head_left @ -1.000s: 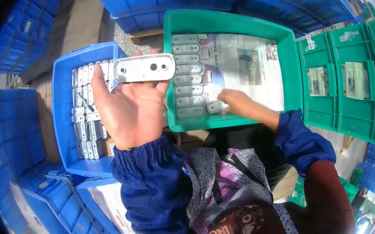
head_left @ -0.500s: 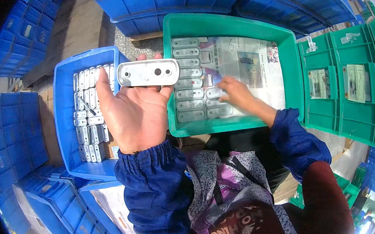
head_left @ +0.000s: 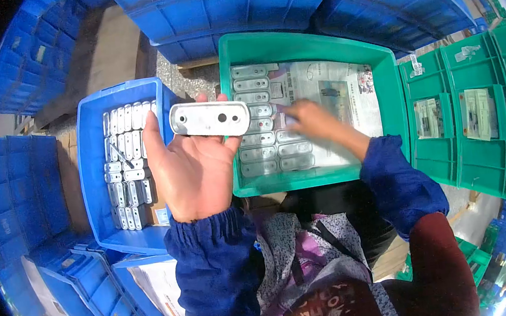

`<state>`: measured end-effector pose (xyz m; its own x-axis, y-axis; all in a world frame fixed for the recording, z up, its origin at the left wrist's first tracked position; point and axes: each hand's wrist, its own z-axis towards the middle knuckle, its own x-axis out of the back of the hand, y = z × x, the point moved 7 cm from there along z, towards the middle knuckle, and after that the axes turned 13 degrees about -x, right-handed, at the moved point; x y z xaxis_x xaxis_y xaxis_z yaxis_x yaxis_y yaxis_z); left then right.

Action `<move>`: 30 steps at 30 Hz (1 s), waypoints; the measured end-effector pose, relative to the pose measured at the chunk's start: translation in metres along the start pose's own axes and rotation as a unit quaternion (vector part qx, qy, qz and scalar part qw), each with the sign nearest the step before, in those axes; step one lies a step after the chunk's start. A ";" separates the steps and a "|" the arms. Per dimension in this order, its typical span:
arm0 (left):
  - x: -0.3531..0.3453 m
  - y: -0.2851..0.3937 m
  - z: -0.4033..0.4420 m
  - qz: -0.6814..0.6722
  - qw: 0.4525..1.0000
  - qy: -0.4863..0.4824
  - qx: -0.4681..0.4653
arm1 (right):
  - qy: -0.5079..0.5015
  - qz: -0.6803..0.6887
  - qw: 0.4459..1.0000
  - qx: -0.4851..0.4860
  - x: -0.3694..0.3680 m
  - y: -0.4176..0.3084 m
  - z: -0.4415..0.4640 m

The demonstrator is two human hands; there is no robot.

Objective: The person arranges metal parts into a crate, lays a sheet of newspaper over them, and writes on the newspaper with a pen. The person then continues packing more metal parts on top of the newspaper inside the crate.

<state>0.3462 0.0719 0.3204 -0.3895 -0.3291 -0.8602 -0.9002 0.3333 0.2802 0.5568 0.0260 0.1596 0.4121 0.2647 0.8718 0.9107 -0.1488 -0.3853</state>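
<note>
My left hand (head_left: pixel 195 174) is palm up, with its fingers under an oblong silver-white metal housing (head_left: pixel 199 119). The housing has rounded ends, a raised rim and several round holes, and its hollow side faces me. Over the green bin (head_left: pixel 324 178), my right hand (head_left: pixel 310 120) reaches in just above the newspaper lining (head_left: pixel 336 95). Motion blurs its fingers, so whether they hold anything is unclear. Beside them, similar metal housings (head_left: pixel 257 139) lie stacked in a column along the bin's left side, with a shorter second column (head_left: pixel 294 149) next to it.
To the left, a blue bin (head_left: pixel 87 170) holds rows of similar housings (head_left: pixel 130 144), with a dark thin tool-like piece (head_left: pixel 120 154) lying across them. Stacked blue crates (head_left: pixel 235 1) stand behind. Green crates (head_left: pixel 434 162) with paper labels line the right side.
The view has tilted slightly, so the bins appear lower. My left hand still holds the housing. My right hand has shifted a little left over the green bin.
</note>
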 end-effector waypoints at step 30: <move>-0.024 -0.031 -0.011 0.241 0.963 -0.120 -0.009 | 0.086 0.272 0.955 0.084 0.152 -0.144 -0.038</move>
<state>0.3813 0.0603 0.3372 -0.7093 0.0744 -0.7010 -0.6298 0.3798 0.6776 0.4875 0.0509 0.3586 0.8274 0.0296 0.5609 0.5616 -0.0606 -0.8252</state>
